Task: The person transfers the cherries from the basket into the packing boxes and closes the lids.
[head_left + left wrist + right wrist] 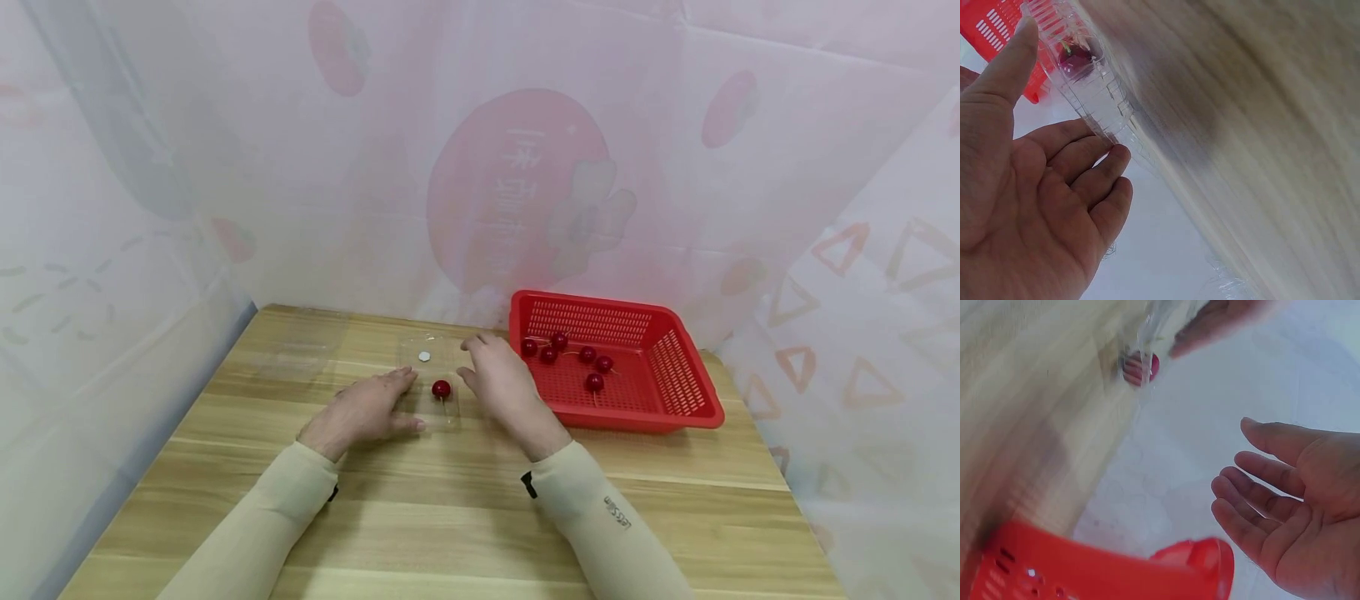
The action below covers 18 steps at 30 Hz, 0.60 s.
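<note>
A single red cherry [441, 389] with its stem lies in a clear plastic box [450, 348] on the table. The box bears a small white round spot [424, 357]. Left of the box, my left hand [365, 410] has its thumb spread and its fingers loosely bent. In the left wrist view, its fingertips [1121, 154] are against the box's edge or very near it; contact is hard to tell. My right hand [504, 385] hovers between the box and the red basket, fingers relaxed and holding nothing. The right wrist view shows its palm bare.
At the right stands a red plastic basket [693, 379] with slotted walls and several cherries [595, 382] inside. More clear plastic [300, 342], faint in outline, lies at the table's back left. A printed curtain [375, 250] hangs behind the wooden table [435, 525].
</note>
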### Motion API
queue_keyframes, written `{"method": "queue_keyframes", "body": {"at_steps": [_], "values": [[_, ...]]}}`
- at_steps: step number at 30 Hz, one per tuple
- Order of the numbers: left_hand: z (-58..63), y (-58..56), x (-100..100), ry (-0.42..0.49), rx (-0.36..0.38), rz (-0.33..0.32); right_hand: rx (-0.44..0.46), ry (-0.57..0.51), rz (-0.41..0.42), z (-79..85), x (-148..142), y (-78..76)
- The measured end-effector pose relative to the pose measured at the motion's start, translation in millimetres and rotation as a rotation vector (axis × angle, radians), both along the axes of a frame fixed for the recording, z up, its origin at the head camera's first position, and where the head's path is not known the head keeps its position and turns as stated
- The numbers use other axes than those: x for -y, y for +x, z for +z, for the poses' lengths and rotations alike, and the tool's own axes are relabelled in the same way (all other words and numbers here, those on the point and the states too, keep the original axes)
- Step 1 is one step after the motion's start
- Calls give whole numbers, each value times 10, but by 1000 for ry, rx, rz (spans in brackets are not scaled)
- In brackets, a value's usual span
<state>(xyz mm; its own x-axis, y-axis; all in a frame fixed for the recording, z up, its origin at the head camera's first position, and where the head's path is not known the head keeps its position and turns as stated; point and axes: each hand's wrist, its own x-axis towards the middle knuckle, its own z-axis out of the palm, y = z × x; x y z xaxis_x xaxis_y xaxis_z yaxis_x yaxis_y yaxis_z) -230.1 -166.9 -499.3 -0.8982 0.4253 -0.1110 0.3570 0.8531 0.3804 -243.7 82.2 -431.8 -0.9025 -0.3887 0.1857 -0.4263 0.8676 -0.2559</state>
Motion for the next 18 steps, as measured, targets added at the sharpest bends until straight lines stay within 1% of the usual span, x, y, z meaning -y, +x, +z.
{"method": "queue_keyframes", "body": {"at_steps": [2,5,6,11,12,13,18], "values": [[1,0,-1,-3,0,0,-2,-4,-4,26,-53,-4],[5,-2,7,8,19,2,-5,-10,-11,62,-136,-9],[-149,-81,74,29,1,-20,0,-13,-14,76,-164,-8],[-171,-96,88,34,1,-30,7,-27,-13,119,-311,-1],[-171,-92,83,29,-4,-28,9,-28,-14,123,-340,1],[-16,-14,14,7,16,-6,11,-28,-15,127,-371,3],[-9,-13,3,-18,11,0,25,-12,-38,152,-526,15]]}}
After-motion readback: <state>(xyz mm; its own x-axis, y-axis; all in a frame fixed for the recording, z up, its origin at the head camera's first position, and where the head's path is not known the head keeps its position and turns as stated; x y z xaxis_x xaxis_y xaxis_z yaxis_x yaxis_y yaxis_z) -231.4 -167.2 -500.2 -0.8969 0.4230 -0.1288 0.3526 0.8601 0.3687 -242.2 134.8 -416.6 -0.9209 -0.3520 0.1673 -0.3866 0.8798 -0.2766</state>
